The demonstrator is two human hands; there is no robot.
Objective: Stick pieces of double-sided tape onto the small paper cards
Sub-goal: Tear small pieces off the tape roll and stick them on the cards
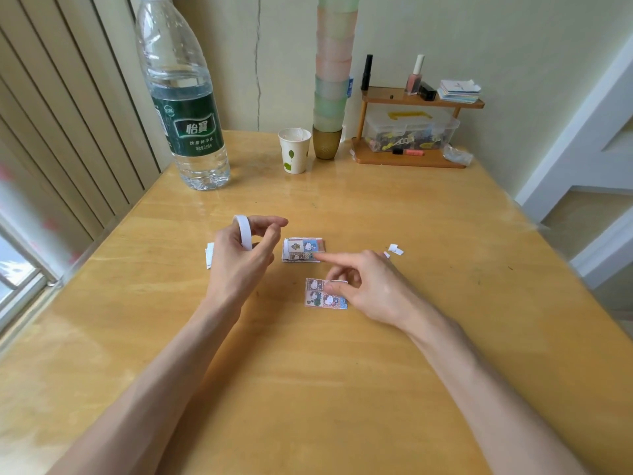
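- Head view: the left hand was raised just above the table, fingers and thumb curled round the tape roll, probably kept off the surface so a fresh length could be pulled.
- The right hand lay over the loose card, thumb down on it, likely pinning the light paper flat. Its index finger stretched to the near corner of the card stack. A small white strip showed at the card's upper edge, but I could not tell whether the curled fingers pinched it.
- The loose card lay just nearer the person than the stack; white scraps sat right of the hand and a white pile left of the other.
- Bare table lay all round the cards. The water bottle and paper cup stood well back, and the table edges were far off.
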